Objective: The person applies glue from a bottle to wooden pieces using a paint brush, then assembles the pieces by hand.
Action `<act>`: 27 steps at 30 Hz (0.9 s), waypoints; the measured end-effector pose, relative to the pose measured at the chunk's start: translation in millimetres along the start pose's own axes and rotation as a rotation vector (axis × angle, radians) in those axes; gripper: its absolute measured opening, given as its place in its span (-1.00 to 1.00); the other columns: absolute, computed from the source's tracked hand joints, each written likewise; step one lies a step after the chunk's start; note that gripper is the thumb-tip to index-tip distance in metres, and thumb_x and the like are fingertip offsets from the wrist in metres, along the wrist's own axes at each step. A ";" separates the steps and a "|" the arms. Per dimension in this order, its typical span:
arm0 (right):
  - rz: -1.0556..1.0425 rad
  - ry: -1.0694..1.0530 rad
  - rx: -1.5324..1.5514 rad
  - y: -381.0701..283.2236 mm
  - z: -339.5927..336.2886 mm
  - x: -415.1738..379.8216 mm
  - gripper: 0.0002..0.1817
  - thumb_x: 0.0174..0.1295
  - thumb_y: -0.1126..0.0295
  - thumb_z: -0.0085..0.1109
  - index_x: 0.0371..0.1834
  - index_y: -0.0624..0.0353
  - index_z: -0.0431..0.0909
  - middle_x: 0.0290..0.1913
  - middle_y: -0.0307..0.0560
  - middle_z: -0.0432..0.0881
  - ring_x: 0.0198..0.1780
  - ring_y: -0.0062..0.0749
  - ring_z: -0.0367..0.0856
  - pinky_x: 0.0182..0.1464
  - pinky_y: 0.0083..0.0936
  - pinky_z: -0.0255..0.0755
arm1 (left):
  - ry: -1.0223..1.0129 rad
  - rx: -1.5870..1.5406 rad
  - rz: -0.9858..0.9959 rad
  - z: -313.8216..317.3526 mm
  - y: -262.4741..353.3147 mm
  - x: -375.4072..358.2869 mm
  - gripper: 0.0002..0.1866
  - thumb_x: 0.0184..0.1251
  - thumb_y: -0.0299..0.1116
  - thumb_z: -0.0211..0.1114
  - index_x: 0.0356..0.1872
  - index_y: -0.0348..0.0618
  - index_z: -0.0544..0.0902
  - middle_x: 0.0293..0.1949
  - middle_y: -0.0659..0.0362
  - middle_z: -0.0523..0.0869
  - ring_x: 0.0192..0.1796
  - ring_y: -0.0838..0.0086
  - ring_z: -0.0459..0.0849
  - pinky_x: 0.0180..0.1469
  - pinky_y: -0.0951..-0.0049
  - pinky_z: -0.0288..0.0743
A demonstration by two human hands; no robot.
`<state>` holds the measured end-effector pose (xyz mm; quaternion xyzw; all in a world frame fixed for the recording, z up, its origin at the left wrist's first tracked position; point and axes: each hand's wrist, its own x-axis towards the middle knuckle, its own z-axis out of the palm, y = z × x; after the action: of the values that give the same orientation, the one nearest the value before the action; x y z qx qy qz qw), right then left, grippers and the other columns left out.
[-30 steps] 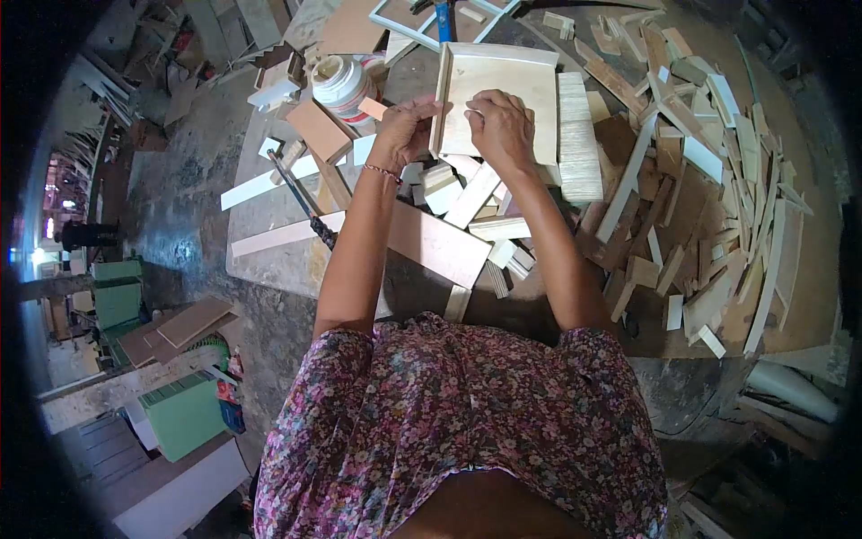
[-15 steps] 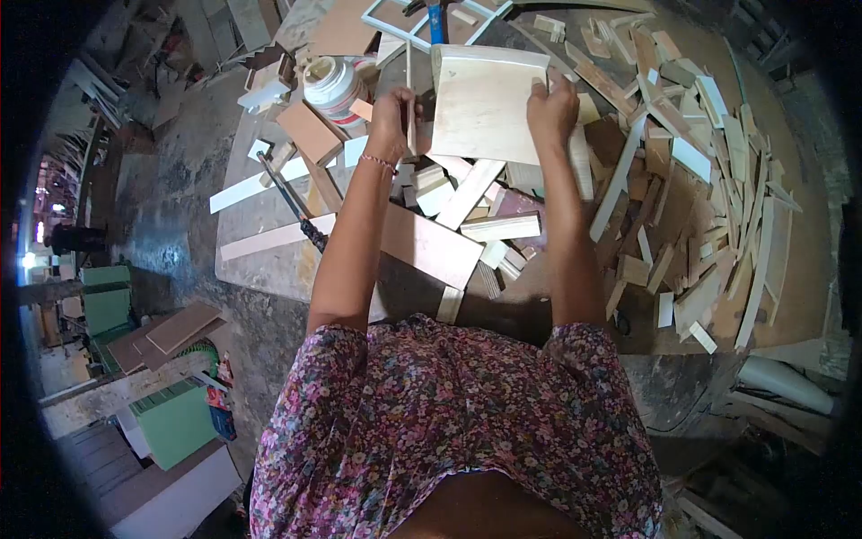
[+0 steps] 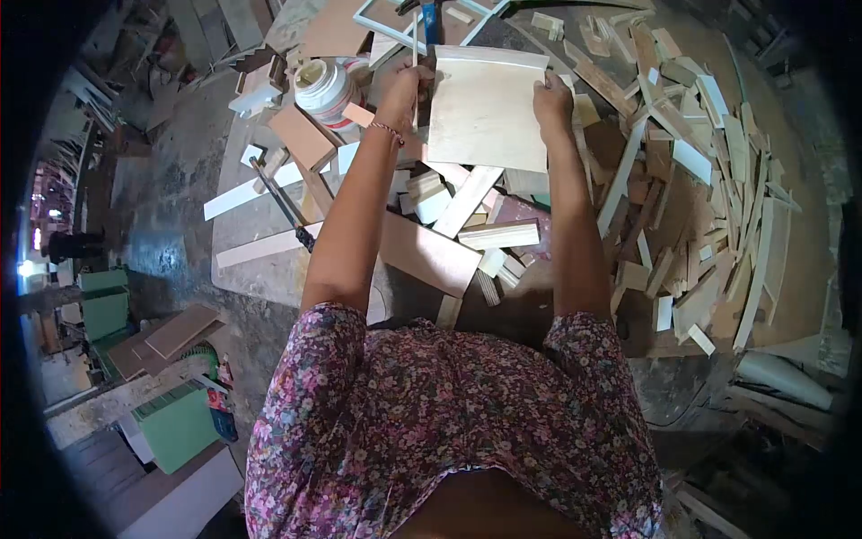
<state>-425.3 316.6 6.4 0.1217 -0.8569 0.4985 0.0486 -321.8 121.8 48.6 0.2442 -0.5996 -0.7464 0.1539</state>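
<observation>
My left hand (image 3: 403, 87) is closed round a thin wooden strip (image 3: 416, 45) that stands on edge, left of a pale wooden panel. The panel (image 3: 489, 112) has a raised strip along its far edge. At the panel's right edge, my right hand (image 3: 553, 97) grips it with closed fingers. Below the panel lie wood offcuts (image 3: 499, 234) and a wide pale board (image 3: 426, 251). An open white tub (image 3: 325, 91) stands left of my left hand, beside a brown block (image 3: 303, 136).
Many wood scraps (image 3: 709, 189) are heaped on the right of the table. A hand saw or clamp-like tool (image 3: 282, 196) lies at the left. A blue-handled tool (image 3: 430, 22) and a white frame (image 3: 382, 25) lie at the far edge. Green boxes (image 3: 175, 427) stand at lower left.
My left hand has moved up and slightly away with the thin strip. My right hand has shifted a little on the panel's right edge, and the panel's lower edge sits slightly lower.
</observation>
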 end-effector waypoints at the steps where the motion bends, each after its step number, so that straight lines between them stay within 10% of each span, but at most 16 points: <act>1: -0.017 0.011 0.000 3.5 2.0 1.0 -0.62 -0.06 0.42 -0.13 -0.13 0.37 0.35 -0.12 0.24 0.40 -0.05 0.02 0.34 0.00 -0.35 0.20 | -0.015 0.016 0.007 1.1 -1.1 1.3 -0.95 -0.16 -0.54 0.08 -0.59 -0.17 0.44 -0.70 0.31 0.38 -0.66 0.65 0.30 -0.64 0.65 0.13; 27: 0.007 0.028 0.095 -7.8 -1.7 -6.1 -0.62 -0.06 0.45 -0.11 -0.12 0.35 0.37 -0.15 0.23 0.43 -0.07 -0.01 0.38 -0.01 -0.38 0.22 | 0.026 0.007 0.001 12.4 4.3 -10.3 -0.89 -0.16 -0.56 0.09 -0.51 -0.23 0.44 -0.63 0.25 0.45 -0.68 0.64 0.35 -0.67 0.68 0.17</act>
<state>-417.5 315.4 12.6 0.1137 -0.8320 0.5405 0.0530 -320.2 136.4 56.6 0.2542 -0.6004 -0.7409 0.1613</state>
